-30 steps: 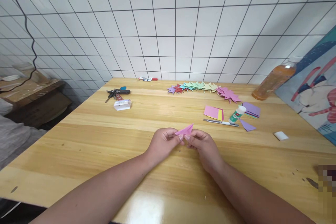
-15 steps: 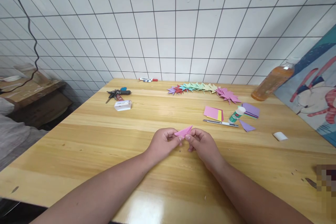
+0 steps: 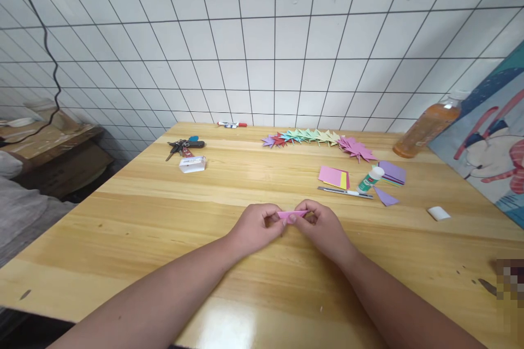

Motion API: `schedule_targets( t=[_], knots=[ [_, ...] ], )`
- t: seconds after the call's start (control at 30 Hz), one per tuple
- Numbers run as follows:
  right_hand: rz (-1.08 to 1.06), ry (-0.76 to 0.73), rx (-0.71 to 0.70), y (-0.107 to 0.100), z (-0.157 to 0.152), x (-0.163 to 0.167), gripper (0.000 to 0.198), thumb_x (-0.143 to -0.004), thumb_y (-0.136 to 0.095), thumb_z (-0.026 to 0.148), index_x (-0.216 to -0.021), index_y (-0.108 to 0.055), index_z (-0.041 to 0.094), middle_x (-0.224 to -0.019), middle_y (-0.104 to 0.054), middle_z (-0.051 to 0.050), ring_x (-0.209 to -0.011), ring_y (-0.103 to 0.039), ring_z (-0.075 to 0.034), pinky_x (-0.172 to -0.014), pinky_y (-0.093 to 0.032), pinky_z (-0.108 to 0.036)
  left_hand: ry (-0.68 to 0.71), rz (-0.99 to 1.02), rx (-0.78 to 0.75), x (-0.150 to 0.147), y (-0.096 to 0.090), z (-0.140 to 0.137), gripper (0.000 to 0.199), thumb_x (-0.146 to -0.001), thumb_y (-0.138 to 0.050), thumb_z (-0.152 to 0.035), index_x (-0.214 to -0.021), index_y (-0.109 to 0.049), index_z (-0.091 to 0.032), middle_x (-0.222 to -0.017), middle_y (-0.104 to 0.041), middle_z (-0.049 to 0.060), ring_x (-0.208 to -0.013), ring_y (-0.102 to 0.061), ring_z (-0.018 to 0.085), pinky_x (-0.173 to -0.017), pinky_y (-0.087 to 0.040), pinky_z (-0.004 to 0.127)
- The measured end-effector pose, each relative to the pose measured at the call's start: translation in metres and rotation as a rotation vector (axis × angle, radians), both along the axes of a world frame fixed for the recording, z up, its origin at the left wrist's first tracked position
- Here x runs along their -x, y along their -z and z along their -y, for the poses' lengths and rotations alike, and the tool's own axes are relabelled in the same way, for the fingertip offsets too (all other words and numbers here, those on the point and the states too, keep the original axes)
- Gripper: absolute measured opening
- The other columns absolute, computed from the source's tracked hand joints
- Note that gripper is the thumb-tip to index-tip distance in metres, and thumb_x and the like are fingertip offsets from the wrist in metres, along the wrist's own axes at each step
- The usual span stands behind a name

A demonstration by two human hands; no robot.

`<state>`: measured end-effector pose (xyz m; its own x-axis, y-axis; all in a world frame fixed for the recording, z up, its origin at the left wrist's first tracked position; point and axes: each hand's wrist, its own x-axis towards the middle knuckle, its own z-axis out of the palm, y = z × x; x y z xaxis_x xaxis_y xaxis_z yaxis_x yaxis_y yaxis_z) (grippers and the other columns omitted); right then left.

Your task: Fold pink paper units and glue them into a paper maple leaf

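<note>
Both of my hands pinch a small folded pink paper piece (image 3: 291,214) just above the wooden table (image 3: 164,218). My left hand (image 3: 256,227) grips its left end and my right hand (image 3: 323,229) grips its right end. The paper lies nearly flat between my fingertips, and most of it is hidden by them.
A curved row of folded coloured paper pieces (image 3: 319,140) lies at the back. Nearby are a pink and yellow paper stack (image 3: 333,177), a glue stick (image 3: 370,179), a utility knife (image 3: 344,192), purple sheets (image 3: 392,172), an orange bottle (image 3: 426,128), keys (image 3: 184,145), a marker (image 3: 231,124).
The pink paper piece has gone from standing with its point up to lying nearly flat between my fingers. My hands have closed in over it.
</note>
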<state>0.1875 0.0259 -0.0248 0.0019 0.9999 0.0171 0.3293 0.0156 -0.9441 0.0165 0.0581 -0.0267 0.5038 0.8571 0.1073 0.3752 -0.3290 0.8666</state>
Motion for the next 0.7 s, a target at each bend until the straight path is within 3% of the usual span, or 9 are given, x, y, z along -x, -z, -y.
schedule_targets(
  t=[0.23, 0.4, 0.7],
  knots=[
    [0.090, -0.075, 0.022, 0.0025, -0.0007, -0.0037, 0.016, -0.072, -0.059, 0.033, -0.064, -0.060, 0.019, -0.061, -0.055, 0.002, -0.055, -0.043, -0.010, -0.049, -0.032, -0.020, -0.022, 0.226, 0.220, -0.0015, 0.0004, -0.0050, 0.020, -0.073, -0.062, -0.033, -0.075, -0.065, -0.013, -0.076, -0.069, 0.006, -0.069, -0.061, 0.015, -0.065, -0.047, 0.025],
    [-0.008, -0.049, 0.012, 0.0025, -0.0006, -0.0031, 0.020, -0.074, -0.058, 0.037, -0.068, -0.061, 0.018, -0.060, -0.052, 0.003, -0.055, -0.043, -0.010, -0.052, -0.033, -0.021, 0.028, 0.315, 0.300, -0.0024, -0.0028, -0.0044, 0.023, -0.074, -0.062, -0.035, -0.082, -0.066, -0.013, -0.083, -0.069, 0.007, -0.078, -0.063, 0.017, -0.074, -0.047, 0.028],
    [0.023, -0.059, 0.024, 0.0038, 0.0003, 0.0008, 0.019, -0.074, -0.058, 0.036, -0.070, -0.061, 0.018, -0.061, -0.053, 0.003, -0.056, -0.043, -0.011, -0.053, -0.033, -0.022, -0.016, 0.258, 0.314, 0.0009, 0.0019, -0.0055, 0.022, -0.073, -0.063, -0.034, -0.073, -0.067, -0.013, -0.074, -0.069, 0.006, -0.069, -0.062, 0.016, -0.067, -0.046, 0.025]
  ],
)
